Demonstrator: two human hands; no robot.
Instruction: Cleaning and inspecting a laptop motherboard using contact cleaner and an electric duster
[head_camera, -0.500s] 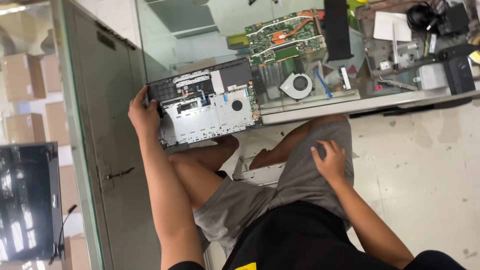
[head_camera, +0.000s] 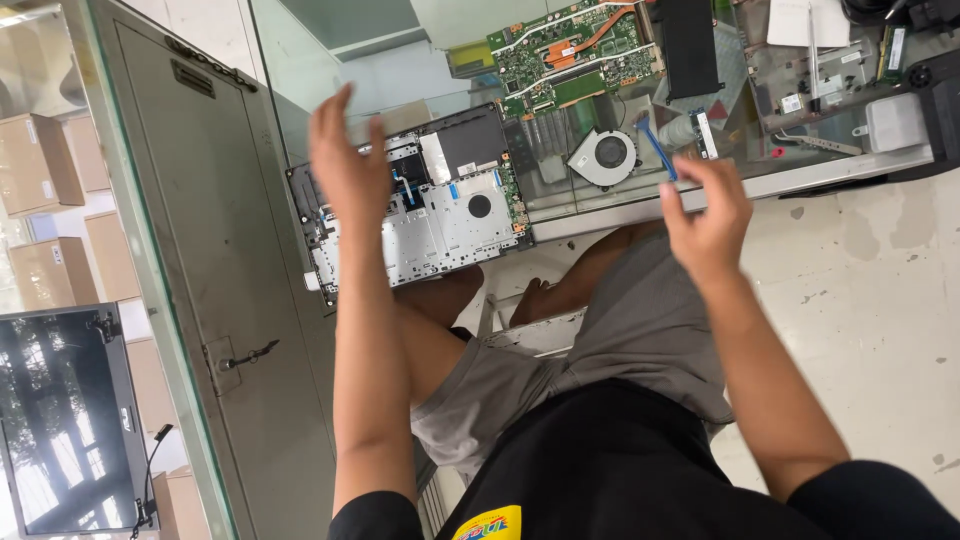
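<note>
An opened laptop base (head_camera: 440, 215), its inner silver frame showing, lies at the near edge of the glass table (head_camera: 800, 180), partly over my knee. My left hand (head_camera: 345, 165) is raised over the base's left end with fingers spread, holding nothing. My right hand (head_camera: 705, 215) hovers at the table's front edge, fingers loosely apart and empty. Just beyond its fingertips lie a blue pry tool (head_camera: 655, 148) and a round cooling fan (head_camera: 603, 155). A green motherboard (head_camera: 575, 50) lies farther back.
A black battery (head_camera: 690, 45) and small parts lie on the glass at the back right. A grey metal cabinet door (head_camera: 200, 250) stands to the left. A detached laptop screen (head_camera: 60, 420) and cardboard boxes (head_camera: 35, 160) are at the far left.
My left hand let go of the laptop base's left edge and lifted above it. My right hand rose from my thigh to the table's front edge.
</note>
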